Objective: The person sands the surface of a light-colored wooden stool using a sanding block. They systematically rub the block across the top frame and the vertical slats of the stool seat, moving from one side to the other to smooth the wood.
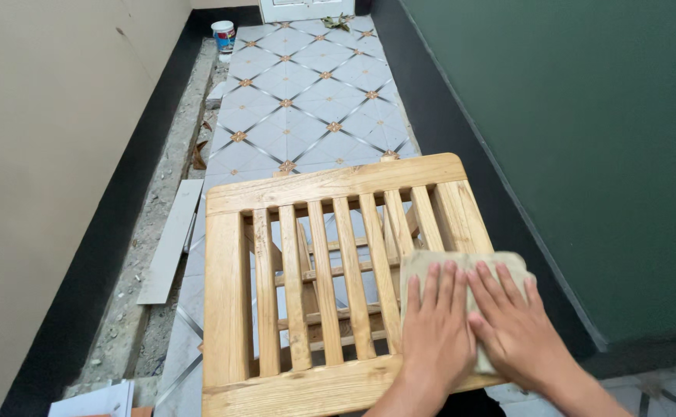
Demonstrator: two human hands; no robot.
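Note:
A slatted wooden table top (330, 185) of light oak colour stands in front of me on a tiled floor. A beige cloth (430, 261) lies on its near right part. My left hand (434, 332) presses flat on the cloth, fingers together and stretched out. My right hand (515, 328) lies flat beside it on the cloth's right side, partly overlapping the left. Both palms face down. The table's lower frame shows through the slats.
Patterned grey tiles (299, 85) run down a narrow corridor between a beige wall at left and a green wall at right. A paint bucket (223, 35) stands far back. A loose grey tile strip (169, 239) lies along the rubble gutter at left. Papers (94, 401) sit at bottom left.

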